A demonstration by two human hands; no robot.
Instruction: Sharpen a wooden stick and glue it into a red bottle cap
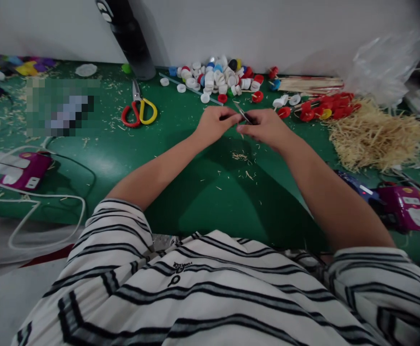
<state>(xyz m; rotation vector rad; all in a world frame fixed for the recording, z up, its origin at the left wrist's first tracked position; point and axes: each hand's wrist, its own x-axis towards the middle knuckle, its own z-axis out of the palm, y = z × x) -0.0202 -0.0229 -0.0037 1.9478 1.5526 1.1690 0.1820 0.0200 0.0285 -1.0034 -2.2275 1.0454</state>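
Close together above the green table are my two hands. My left hand (217,122) is closed in a pinch, thumb against fingers; what it holds is too small to make out. My right hand (267,126) is closed around a small knife (244,114), its narrow silvery blade pointing up and left and its dark handle partly hidden by the fingers. A thin pale sliver (242,136) shows just below the fingertips. Under the hands lies a little heap of wood shavings (239,156). Beyond them is a pile of bottle caps (217,79), mostly white.
Red-and-yellow-handled scissors (139,108) lie to the left, near a dark bottle (132,45). Red caps (327,106), thin sticks (310,84) and a straw-coloured shavings heap (378,134) are at right. Purple power boxes (33,168) with cables sit at both sides.
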